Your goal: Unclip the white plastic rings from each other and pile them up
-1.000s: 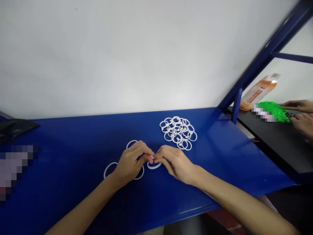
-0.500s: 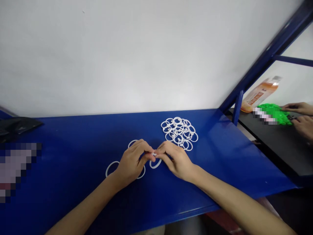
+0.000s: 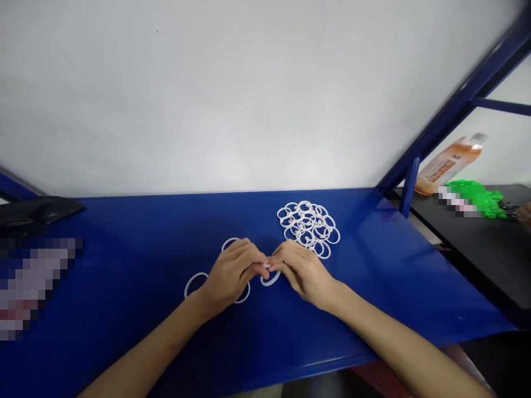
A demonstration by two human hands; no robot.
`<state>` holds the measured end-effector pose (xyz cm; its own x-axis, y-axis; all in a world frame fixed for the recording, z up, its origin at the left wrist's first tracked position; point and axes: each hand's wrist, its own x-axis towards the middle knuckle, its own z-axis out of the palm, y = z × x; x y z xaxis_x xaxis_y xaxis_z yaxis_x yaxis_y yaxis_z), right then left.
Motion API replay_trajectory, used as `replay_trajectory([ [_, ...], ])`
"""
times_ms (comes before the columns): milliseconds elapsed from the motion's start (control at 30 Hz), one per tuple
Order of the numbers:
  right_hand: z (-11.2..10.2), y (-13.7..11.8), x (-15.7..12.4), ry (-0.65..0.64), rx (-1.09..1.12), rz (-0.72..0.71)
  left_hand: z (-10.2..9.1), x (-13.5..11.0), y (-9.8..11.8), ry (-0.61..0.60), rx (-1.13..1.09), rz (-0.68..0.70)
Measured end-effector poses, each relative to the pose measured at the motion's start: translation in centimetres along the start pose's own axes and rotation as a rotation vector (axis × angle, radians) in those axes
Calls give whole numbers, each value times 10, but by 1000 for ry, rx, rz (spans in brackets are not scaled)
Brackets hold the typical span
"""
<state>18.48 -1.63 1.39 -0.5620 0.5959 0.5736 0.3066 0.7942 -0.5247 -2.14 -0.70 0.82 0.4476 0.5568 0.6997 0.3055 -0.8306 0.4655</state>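
Note:
Between my two hands is a white ring [image 3: 271, 281], pinched at its top edge while its lower curve hangs below my fingertips. My left hand [image 3: 232, 273] is closed, thumb and forefinger pressed on the ring. My right hand [image 3: 305, 272] pinches the same spot from the other side; the small white part at the fingertips is mostly hidden. Beside and partly under my left hand lie other white rings, one at the left [image 3: 194, 283] and one behind it [image 3: 230, 243]. Farther back to the right sits a cluster of interlinked white rings [image 3: 309, 224] with small knob-like parts.
All this is on a blue table [image 3: 145, 232] against a white wall. At the left lie a black plastic bag [image 3: 37, 213] and a pixelated item. Right of a blue metal frame [image 3: 409, 188], a black table [image 3: 477, 260] bears an orange-labelled bottle [image 3: 450, 166] and green pieces [image 3: 475, 193].
My hands keep the same pinch on the ring, with only slight finger movement. The view has shifted a little. The other person's hands at the right have mostly left the view.

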Motion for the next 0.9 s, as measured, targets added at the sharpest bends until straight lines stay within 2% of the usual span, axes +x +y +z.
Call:
replay_trajectory([
  [167, -4, -2, 0, -57, -21, -15, -1, -1, 1, -21, -14, -13],
  [367, -4, -8, -3, -94, -65, -108, -1, 2, 9, -6, 2, -50],
  [467, -5, -7, -2, -99, -125, -87, -1, 3, 5, -23, 94, -32],
  [533, -8, -1, 1, -96, -194, -60, -3, 3, -2, -62, 240, -10],
  [633, -24, 19, 2, 8, -370, 67, -14, 1, -15, -171, 505, 1],
  [767, -57, 53, -3, 221, -622, 346, -33, -2, -25, -293, 701, -227],
  [900, -80, 75, -10, 267, -642, 567, -40, -3, -29, -396, 693, -421],
])
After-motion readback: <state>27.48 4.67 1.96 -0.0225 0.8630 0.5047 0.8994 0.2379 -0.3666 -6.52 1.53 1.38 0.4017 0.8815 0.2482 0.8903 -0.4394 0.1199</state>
